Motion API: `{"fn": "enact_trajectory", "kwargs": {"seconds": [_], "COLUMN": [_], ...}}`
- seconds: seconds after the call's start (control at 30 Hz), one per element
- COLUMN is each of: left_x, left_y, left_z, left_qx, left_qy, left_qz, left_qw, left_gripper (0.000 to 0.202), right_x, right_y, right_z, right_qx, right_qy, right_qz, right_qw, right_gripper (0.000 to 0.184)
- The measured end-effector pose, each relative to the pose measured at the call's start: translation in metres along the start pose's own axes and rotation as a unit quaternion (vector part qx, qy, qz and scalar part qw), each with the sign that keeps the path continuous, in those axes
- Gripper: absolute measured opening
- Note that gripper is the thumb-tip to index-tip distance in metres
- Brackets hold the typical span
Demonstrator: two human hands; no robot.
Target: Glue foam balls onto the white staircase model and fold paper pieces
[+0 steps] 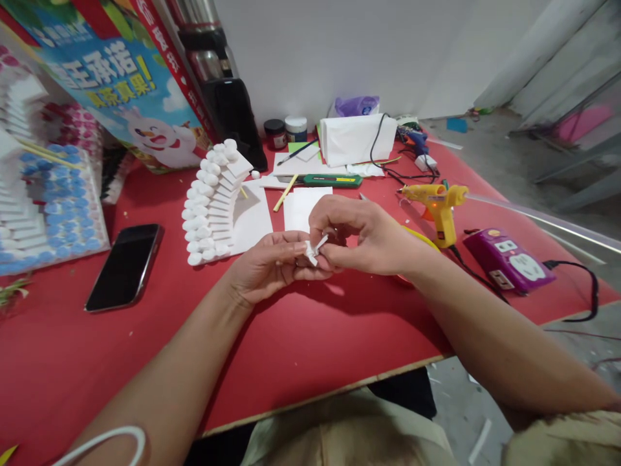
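My left hand (272,265) and my right hand (361,236) meet above the red table (301,343), both pinching a small white foam piece (313,251) between their fingertips. Just behind them lies a white foam sheet (301,206). To the left of my hands stands a white foam staircase model (218,204) edged with small white balls.
A black phone (125,265) lies at the left. A yellow glue gun (439,206) and a purple power strip (507,259) sit at the right. A green utility knife (332,180), a tissue box (356,139), paint jars (286,131), and a blue-and-white model (43,194) stand around.
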State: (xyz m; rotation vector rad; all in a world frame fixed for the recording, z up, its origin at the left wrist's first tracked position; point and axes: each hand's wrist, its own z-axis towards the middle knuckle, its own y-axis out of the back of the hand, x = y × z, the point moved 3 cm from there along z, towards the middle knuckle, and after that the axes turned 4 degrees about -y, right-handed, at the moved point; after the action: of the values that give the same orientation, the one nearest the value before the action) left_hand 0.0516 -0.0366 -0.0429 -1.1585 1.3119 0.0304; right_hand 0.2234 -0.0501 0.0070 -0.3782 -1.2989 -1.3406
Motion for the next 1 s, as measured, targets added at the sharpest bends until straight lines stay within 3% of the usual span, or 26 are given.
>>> {"fn": "enact_trajectory", "kwargs": {"seconds": [0.4,0.57,0.77,1.0], "left_x": [-0.005,-0.007,-0.008,-0.005], "left_y": [0.001,0.001,0.007,0.003], "left_z": [-0.001,0.001,0.003,0.005], "left_qx": [0.013,-0.021,-0.098,-0.103], "left_qy": [-0.027,-0.060,-0.106,-0.143], "left_qz": [0.017,0.049,0.069,0.120], "left_qw": [0.999,0.997,0.987,0.977], "left_gripper": [0.013,0.015,0.013,0.017], "right_x": [-0.002,-0.010,-0.021,-0.027], "right_y": [0.001,0.010,0.011,0.001], "right_z": [-0.001,0.000,0.003,0.004], "right_qx": [-0.090,-0.071,-0.030,-0.073], "right_qy": [-0.037,-0.089,-0.156,-0.169], "right_qz": [0.078,0.115,0.095,0.045], "right_qw": [0.992,0.987,0.983,0.982], "right_gripper": [0.011,0.005,0.038,0.016]}}
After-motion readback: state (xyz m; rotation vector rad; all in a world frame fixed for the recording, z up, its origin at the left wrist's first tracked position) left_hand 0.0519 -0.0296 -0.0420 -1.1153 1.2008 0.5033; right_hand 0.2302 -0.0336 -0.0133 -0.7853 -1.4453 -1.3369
